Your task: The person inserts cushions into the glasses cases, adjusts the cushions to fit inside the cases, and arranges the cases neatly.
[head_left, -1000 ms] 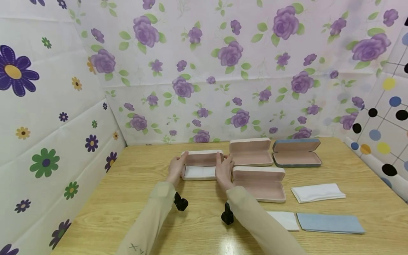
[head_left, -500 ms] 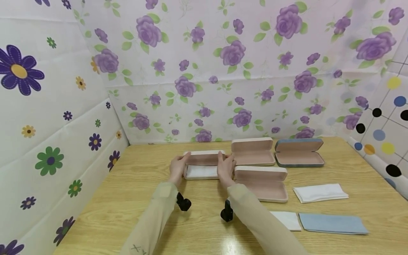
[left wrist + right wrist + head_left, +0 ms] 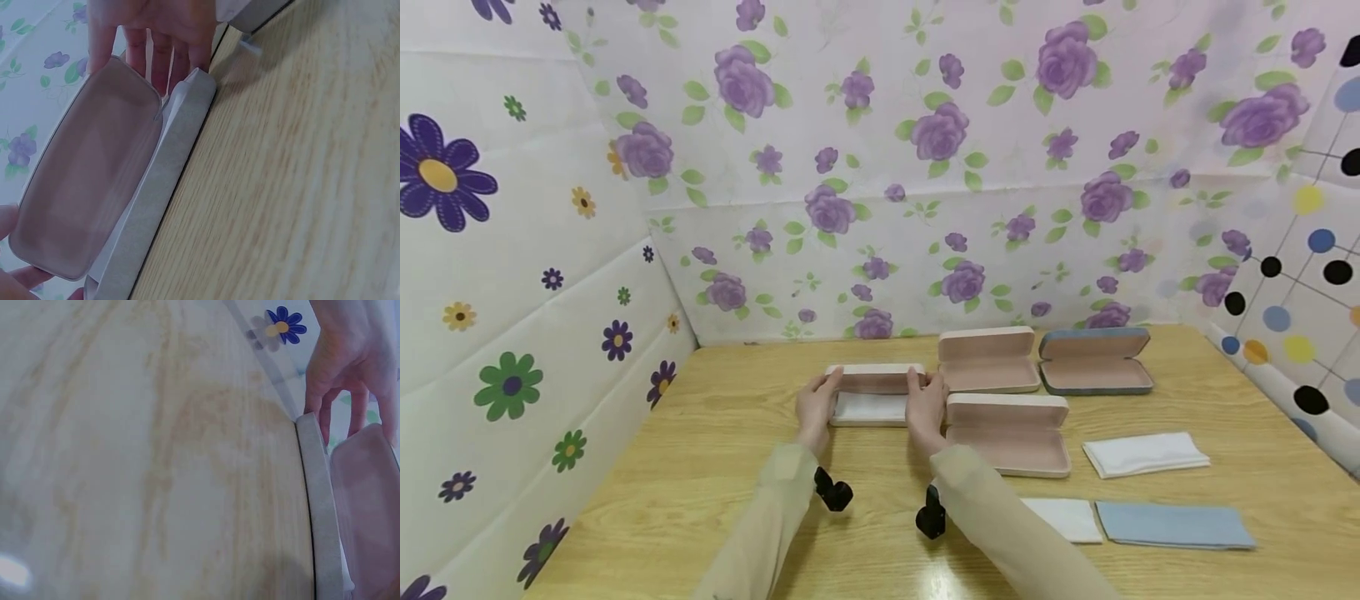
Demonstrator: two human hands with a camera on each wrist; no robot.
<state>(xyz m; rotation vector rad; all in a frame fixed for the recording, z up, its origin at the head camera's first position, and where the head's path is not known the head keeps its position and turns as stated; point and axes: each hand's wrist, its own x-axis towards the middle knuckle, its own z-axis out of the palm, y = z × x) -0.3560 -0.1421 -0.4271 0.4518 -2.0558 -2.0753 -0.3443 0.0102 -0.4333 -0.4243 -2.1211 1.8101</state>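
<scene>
A white glasses case (image 3: 883, 383) with a pink lining stands open on the table, and a folded white cloth (image 3: 870, 407) lies in its base. My left hand (image 3: 816, 407) holds the case's left end, thumb on the lid and fingers round the side. At the opposite end my right hand (image 3: 927, 410) grips the lid and side in the same way; it also shows in the left wrist view, where the lid (image 3: 87, 175) leans back from the base (image 3: 159, 194). The left wrist view shows only parts of the left hand's fingers (image 3: 28, 275).
Right of the hands stand two more open white cases, one behind (image 3: 988, 358) and one in front (image 3: 1011, 437), plus an open blue case (image 3: 1096, 358). Folded cloths, two white (image 3: 1146, 454) (image 3: 1067, 518) and one blue (image 3: 1176, 525), lie nearer on the wooden table (image 3: 700, 483).
The lid's top edge has come slightly lower and forward, with both hands on it. The view has shifted a little; the other cases and cloths stay where they were.
</scene>
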